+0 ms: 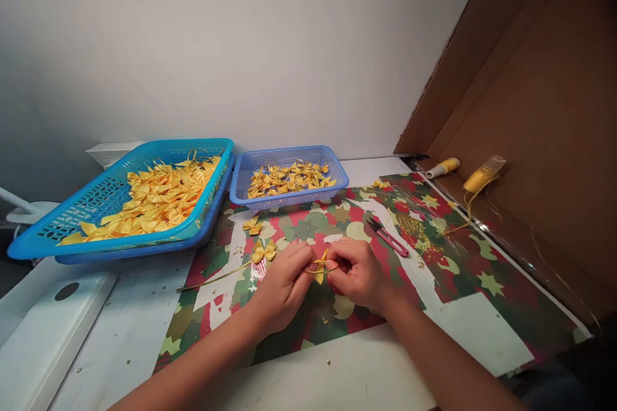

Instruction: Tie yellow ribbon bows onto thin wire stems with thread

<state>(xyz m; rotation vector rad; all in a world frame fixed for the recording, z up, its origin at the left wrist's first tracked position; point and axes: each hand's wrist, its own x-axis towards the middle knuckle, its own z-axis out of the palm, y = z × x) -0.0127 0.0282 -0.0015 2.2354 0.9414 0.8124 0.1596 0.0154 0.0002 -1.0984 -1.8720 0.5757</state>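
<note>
Between my two hands, above the patterned sheet, is a yellow ribbon bow (319, 277) with a thin gold cord across it. My left hand (288, 281) is closed, its thumb and fingers pinching the cord from the left side. From the right, my right hand (357, 273) pinches the cord too, with its fingers curled in. The fingertips partly hide the bow. Just left of my left hand lies another yellow bow (263, 251) beside a straight length of gold cord (216, 279). A smaller bow (252, 225) rests behind it. Pink-handled thread snips (389, 237) lie beyond my right hand.
A blue basket (212, 196) heaped with yellow bows stands at the left, stacked on another. A smaller purple-blue basket (289, 203) holds corded bows. Cord scraps (417, 234) lie at the right. Two yellow spools (482, 174) (446, 167) sit by the cardboard wall (525, 109).
</note>
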